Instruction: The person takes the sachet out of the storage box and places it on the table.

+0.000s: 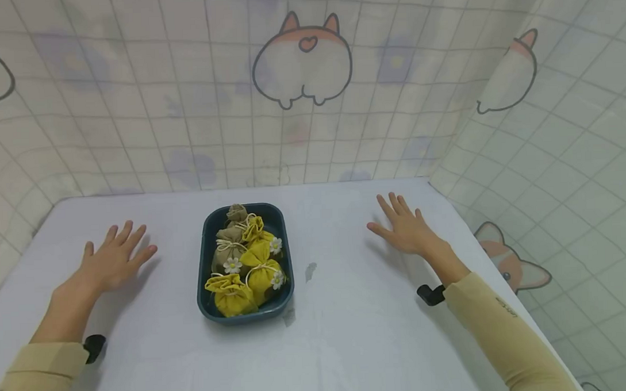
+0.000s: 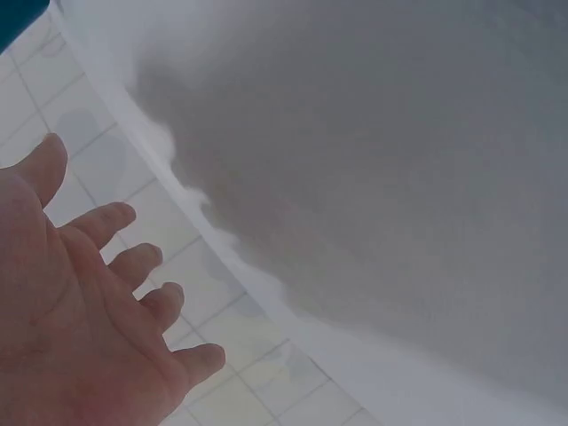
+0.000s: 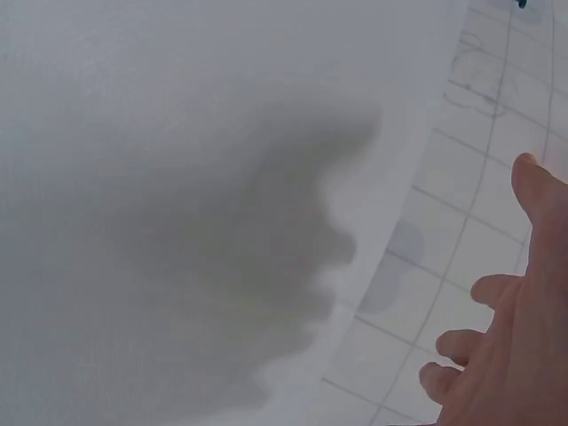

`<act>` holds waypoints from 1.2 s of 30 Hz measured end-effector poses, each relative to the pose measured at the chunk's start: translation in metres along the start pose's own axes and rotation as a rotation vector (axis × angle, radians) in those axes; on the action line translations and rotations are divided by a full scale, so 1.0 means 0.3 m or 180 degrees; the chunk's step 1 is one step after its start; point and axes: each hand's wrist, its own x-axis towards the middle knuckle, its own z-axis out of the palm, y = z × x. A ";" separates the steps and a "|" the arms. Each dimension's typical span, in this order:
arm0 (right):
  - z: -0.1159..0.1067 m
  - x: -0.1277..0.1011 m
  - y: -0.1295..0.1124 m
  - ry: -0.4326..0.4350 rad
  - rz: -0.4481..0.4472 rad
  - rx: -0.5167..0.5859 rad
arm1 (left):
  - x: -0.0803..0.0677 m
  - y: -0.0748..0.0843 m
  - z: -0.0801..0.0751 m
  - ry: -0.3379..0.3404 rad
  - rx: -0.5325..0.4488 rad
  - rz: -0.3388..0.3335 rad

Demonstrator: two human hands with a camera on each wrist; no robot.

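Note:
A dark blue rectangular tray [image 1: 202, 280] stands on the white table, left of its middle. It holds several small drawstring pouches: yellow pouches [image 1: 260, 260] and brownish-grey pouches [image 1: 228, 248], tied with pale cord, some bearing white daisies. To the tray's left, my left hand [image 1: 110, 263] hovers above the table with its fingers spread, holding nothing. My right hand [image 1: 404, 227] hovers likewise on the far right, fingers apart, nothing in it. Both wrist views show the palms, the left hand [image 2: 98, 302] and the right hand [image 3: 510, 328], with their shadows on the tabletop.
The white tabletop [image 1: 349, 332] has a small grey mark [image 1: 310, 271] right of the tray. A checked curtain [image 1: 228, 135] with cartoon corgis hangs behind and along the sides. Each wrist carries a black device, one being the left wrist device [image 1: 94, 348].

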 end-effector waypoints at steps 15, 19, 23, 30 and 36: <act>-0.020 -0.020 -0.079 0.0043 -0.0148 0.0169 | 0.020 0.039 0.014 0.0116 0.0007 -0.0004; -0.019 -0.026 -0.101 0.0024 -0.0160 0.0244 | 0.022 0.056 0.014 0.0192 0.0040 -0.0019; -0.017 -0.032 -0.128 0.0039 -0.0194 0.0298 | 0.022 0.081 0.012 0.0286 0.0012 0.0042; -0.012 -0.041 -0.183 0.0155 -0.0335 0.0378 | 0.029 0.125 0.006 0.0298 -0.0243 0.0205; 0.000 -0.056 -0.236 0.0325 -0.0522 0.0461 | 0.014 0.181 0.005 0.0267 -0.0512 0.0282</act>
